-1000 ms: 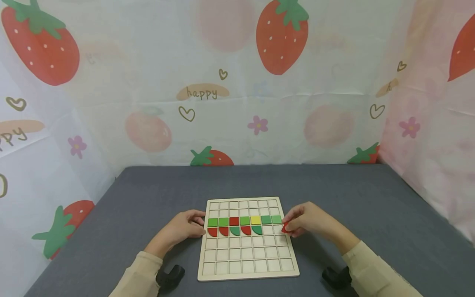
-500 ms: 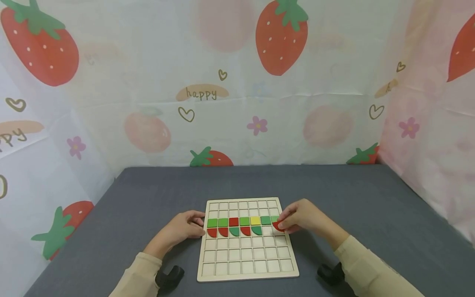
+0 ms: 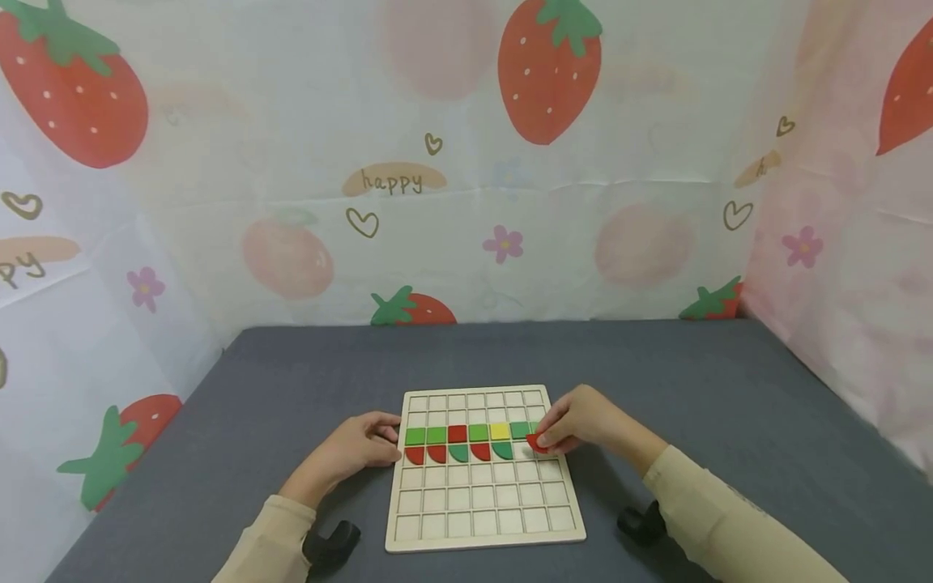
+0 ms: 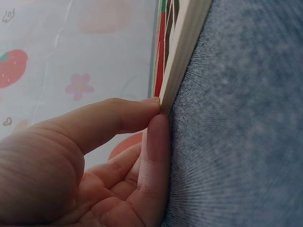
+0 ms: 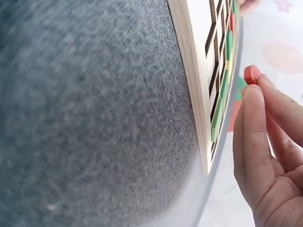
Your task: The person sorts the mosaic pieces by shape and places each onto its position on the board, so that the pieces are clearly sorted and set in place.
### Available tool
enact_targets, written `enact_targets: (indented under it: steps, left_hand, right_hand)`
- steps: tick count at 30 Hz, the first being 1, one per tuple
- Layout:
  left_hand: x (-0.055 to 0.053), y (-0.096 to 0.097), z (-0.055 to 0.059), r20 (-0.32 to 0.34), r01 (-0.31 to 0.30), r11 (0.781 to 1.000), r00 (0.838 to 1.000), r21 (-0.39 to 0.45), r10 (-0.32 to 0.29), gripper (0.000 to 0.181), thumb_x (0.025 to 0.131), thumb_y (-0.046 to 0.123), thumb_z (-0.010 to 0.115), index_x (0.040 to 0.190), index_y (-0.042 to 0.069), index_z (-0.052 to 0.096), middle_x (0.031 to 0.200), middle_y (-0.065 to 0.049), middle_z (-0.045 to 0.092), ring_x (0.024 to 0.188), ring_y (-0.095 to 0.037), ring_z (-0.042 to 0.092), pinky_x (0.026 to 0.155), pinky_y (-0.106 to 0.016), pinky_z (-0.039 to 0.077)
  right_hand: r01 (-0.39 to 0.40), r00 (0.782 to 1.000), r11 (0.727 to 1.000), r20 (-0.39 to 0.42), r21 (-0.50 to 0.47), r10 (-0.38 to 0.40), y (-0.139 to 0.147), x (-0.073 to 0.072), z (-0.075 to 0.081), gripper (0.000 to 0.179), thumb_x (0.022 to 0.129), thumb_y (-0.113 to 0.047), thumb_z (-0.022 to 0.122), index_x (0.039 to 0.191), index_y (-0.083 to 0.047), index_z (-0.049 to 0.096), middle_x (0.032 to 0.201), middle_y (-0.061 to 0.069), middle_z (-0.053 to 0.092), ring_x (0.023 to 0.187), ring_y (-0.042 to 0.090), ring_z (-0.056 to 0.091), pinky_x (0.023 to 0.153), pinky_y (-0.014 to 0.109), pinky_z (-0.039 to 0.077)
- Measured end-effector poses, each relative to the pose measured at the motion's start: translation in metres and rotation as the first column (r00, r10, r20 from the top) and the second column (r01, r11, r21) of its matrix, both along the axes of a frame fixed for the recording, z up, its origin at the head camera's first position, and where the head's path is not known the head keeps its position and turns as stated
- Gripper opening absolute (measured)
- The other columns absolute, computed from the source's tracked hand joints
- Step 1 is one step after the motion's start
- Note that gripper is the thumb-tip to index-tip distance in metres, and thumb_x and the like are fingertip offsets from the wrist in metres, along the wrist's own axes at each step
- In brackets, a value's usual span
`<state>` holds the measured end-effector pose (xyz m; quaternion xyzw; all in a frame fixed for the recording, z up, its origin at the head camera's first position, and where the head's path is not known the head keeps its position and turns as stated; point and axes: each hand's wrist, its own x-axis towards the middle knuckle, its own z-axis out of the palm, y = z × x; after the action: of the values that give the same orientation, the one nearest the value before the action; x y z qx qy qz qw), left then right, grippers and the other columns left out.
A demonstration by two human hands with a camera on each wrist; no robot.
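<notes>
A pale wooden grid board [image 3: 483, 526] lies flat on the dark grey cloth. Square tiles in greens, red and yellow, such as a yellow square tile [image 3: 499, 431], fill one row. Below it sit several red and green quarter-circle pieces, such as a green quarter-circle piece [image 3: 503, 450]. My left hand [image 3: 353, 447] rests thumb and fingertips against the board's left edge. Thumb and fingers of my right hand [image 3: 581, 421] pinch a red quarter-circle piece [image 5: 251, 74]. That piece hangs over the right end of the quarter-circle row, apart from the board, and the hand partly hides the last green tile.
Grey cloth [image 3: 328, 356] surrounds the board. A white curtain [image 3: 466, 210] printed with strawberries rises behind the table and along both sides. Black curved wrist mounts, such as the one by the left wrist [image 3: 331, 546], jut out near both sleeves.
From beside the board's right edge, my right hand has moved left with the red quarter-circle piece, over the board. The left hand stays at the left edge.
</notes>
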<state>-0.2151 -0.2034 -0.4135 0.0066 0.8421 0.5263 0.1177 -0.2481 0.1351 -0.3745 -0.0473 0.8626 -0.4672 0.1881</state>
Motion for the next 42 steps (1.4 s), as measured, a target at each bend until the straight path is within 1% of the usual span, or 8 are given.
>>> enact_targets:
  steps: [5, 7, 10, 15, 19, 24, 33, 42]
  left_hand:
    - [0.000, -0.002, 0.000, 0.004, 0.006, 1.000, 1.000, 0.003, -0.006, 0.061, 0.082, 0.005, 0.072, 0.138, -0.005, 0.051, 0.104, -0.011, 0.058, 0.088, -0.016, 0.058, 0.080, -0.032, 0.055]
    - [0.001, -0.003, 0.000, 0.007, 0.004, 1.000, 1.000, 0.005, -0.004, 0.061, 0.082, 0.004, 0.072, 0.138, -0.005, 0.051, 0.104, -0.011, 0.057, 0.088, -0.016, 0.059, 0.080, -0.033, 0.055]
    - [0.001, -0.003, -0.001, 0.010, -0.001, 1.000, 1.000, 0.007, 0.001, 0.060, 0.082, 0.004, 0.072, 0.138, -0.005, 0.051, 0.104, -0.011, 0.057, 0.088, -0.016, 0.059, 0.080, -0.033, 0.055]
    - [0.001, -0.001, -0.002, 0.008, -0.008, 1.000, 1.000, 0.007, 0.008, 0.060, 0.082, 0.004, 0.072, 0.137, -0.005, 0.052, 0.103, -0.011, 0.057, 0.087, -0.016, 0.059, 0.080, -0.033, 0.056]
    - [0.001, -0.001, -0.001, 0.004, -0.006, 1.000, 1.000, 0.009, 0.006, 0.060, 0.081, 0.004, 0.072, 0.137, -0.005, 0.052, 0.103, -0.011, 0.057, 0.087, -0.016, 0.059, 0.079, -0.032, 0.055]
    - [0.000, -0.002, -0.002, 0.001, -0.002, 1.000, 1.000, 0.010, 0.002, 0.060, 0.081, 0.004, 0.072, 0.137, -0.006, 0.051, 0.103, -0.010, 0.057, 0.087, -0.016, 0.059, 0.080, -0.032, 0.055]
    - [-0.001, -0.003, -0.003, -0.002, 0.001, 1.000, 1.000, 0.016, -0.001, 0.060, 0.081, 0.003, 0.071, 0.137, -0.007, 0.051, 0.102, -0.011, 0.057, 0.087, -0.015, 0.059, 0.080, -0.032, 0.056]
    - [-0.002, -0.002, -0.004, 0.003, 0.001, 1.000, 1.000, 0.021, -0.001, 0.059, 0.081, 0.003, 0.071, 0.136, -0.007, 0.051, 0.102, -0.011, 0.057, 0.087, -0.015, 0.059, 0.080, -0.033, 0.056]
  right_hand:
    - [0.001, 1.000, 1.000, 0.020, -0.017, -0.001, -0.006, -0.004, -0.001, 0.013, 0.077, -0.002, 0.081, 0.088, 0.003, 0.077, 0.085, 0.013, 0.074, 0.062, 0.016, 0.071, 0.064, 0.032, 0.059]
    - [-0.012, 1.000, 1.000, 0.023, -0.018, 0.012, -0.008, -0.005, -0.002, 0.013, 0.077, -0.001, 0.081, 0.088, 0.003, 0.077, 0.083, 0.013, 0.075, 0.061, 0.016, 0.071, 0.063, 0.031, 0.059]
    - [-0.013, 1.000, 1.000, 0.027, -0.010, 0.013, -0.011, -0.006, -0.004, 0.011, 0.077, -0.001, 0.082, 0.087, 0.002, 0.077, 0.081, 0.013, 0.075, 0.059, 0.016, 0.070, 0.063, 0.031, 0.059]
    - [-0.010, 1.000, 1.000, 0.018, 0.007, 0.010, -0.015, -0.007, -0.006, 0.010, 0.076, -0.001, 0.082, 0.085, 0.001, 0.077, 0.079, 0.011, 0.075, 0.056, 0.014, 0.069, 0.062, 0.031, 0.059]
    - [-0.023, 1.000, 1.000, 0.005, 0.015, 0.023, -0.018, -0.007, -0.008, 0.009, 0.076, 0.000, 0.081, 0.084, 0.002, 0.077, 0.078, 0.011, 0.075, 0.055, 0.013, 0.068, 0.061, 0.030, 0.058]
    - [-0.030, 0.999, 0.998, -0.037, 0.055, 0.032, -0.021, -0.007, -0.010, 0.007, 0.075, 0.001, 0.082, 0.080, 0.001, 0.077, 0.076, 0.009, 0.074, 0.055, 0.014, 0.068, 0.060, 0.030, 0.058]
    - [-0.029, 0.992, 0.982, -0.119, 0.185, 0.052, -0.026, -0.004, -0.009, 0.009, 0.073, -0.001, 0.084, 0.072, -0.004, 0.075, 0.069, 0.005, 0.071, 0.055, 0.013, 0.063, 0.058, 0.029, 0.056]
    - [-0.021, 0.989, 0.977, -0.137, 0.214, 0.051, -0.027, -0.002, -0.010, 0.011, 0.073, 0.001, 0.084, 0.071, -0.003, 0.073, 0.069, 0.005, 0.070, 0.055, 0.013, 0.064, 0.058, 0.028, 0.057]
